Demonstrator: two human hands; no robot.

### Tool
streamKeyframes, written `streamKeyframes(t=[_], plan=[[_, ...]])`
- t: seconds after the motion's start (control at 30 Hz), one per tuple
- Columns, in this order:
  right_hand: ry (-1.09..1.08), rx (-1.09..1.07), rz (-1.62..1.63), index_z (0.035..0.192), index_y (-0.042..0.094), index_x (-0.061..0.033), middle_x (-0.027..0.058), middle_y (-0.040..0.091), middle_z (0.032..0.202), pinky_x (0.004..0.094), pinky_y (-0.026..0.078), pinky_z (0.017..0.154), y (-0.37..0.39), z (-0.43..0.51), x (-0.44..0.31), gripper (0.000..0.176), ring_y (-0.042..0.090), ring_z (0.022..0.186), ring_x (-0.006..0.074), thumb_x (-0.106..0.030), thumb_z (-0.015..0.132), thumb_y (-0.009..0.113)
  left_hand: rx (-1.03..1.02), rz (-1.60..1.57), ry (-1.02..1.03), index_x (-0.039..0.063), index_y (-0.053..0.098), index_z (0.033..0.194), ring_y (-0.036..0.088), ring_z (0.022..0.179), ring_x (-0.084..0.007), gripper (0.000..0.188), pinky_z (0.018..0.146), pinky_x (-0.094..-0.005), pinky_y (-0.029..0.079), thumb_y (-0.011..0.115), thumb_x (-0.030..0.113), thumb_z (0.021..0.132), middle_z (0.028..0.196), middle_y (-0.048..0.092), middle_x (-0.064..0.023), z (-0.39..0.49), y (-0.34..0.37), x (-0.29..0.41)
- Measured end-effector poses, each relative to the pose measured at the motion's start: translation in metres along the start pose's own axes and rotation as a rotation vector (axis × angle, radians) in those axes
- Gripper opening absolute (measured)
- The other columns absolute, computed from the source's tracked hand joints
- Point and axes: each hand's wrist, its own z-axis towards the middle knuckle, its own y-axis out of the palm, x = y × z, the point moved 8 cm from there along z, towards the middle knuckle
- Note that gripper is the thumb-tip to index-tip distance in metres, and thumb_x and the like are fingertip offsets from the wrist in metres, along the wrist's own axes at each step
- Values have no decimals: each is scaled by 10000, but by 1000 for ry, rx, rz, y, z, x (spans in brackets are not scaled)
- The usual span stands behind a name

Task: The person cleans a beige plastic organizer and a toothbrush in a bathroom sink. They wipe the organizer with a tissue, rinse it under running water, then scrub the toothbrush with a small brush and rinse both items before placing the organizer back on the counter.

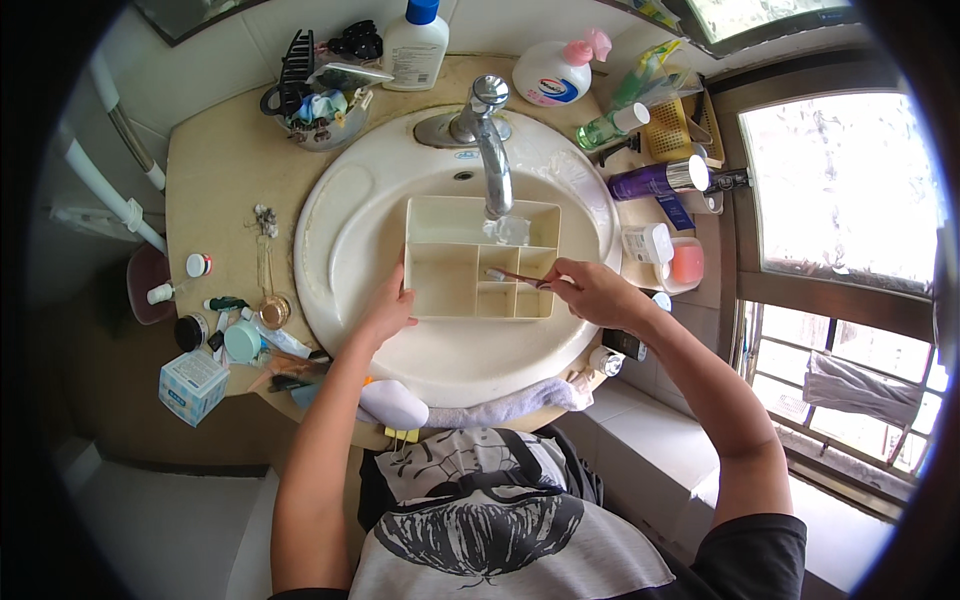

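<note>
A cream plastic compartment box (442,281) lies in the white oval sink (465,360), its long upper compartment below the chrome tap (491,150). My left hand (390,304) grips the box by its left wall. In my right hand (581,289) is a toothbrush (529,280) with a reddish-brown handle. Its white bristle head is in one of the small compartments, at the divider. A wet, shiny patch shows in the long compartment, near the tap's spout.
Bottles, including a white pump bottle (551,73) and a purple one (652,178), line the right and back rim. A bowl of hair clips (326,124) stands back left. Jars and a tissue box (193,386) crowd the left edge. A lilac towel (495,405) lies along the front.
</note>
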Motion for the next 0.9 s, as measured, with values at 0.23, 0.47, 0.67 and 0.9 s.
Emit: streamKeyframes(t=[0.23,0.47,0.67,0.9], plan=[[-93,50,-689,995,682,-164,117,686,853,402,532,710,19,49,-36,198,667,822,308,-151,853,545,17,-35,23,271,143,1499,457,908,-127,656,809,-378,582,411,51,942,1150,437,-36,0,-2,-4],[-86,-115,-769,896,709,-96,123,690,884,386,543,719,29,65,-57,159,674,879,290,-111,797,585,-4,-31,-15,292,130,1501,442,894,-107,675,810,-382,580,422,54,940,1118,424,-21,-3,-2,-4],[-38,-162,-851,913,713,-96,127,688,917,378,544,734,22,68,-61,183,672,899,281,-109,778,591,0,-59,26,299,116,1502,459,1010,-132,663,826,-383,572,399,64,950,1296,393,-34,1,-1,-6],[-4,-43,-777,923,715,-82,120,692,944,369,547,741,12,72,-48,203,671,920,277,-99,765,589,-2,-39,-1,299,101,1503,463,1011,-141,658,832,-386,570,390,71,958,1262,416,-38,-1,-1,-3]])
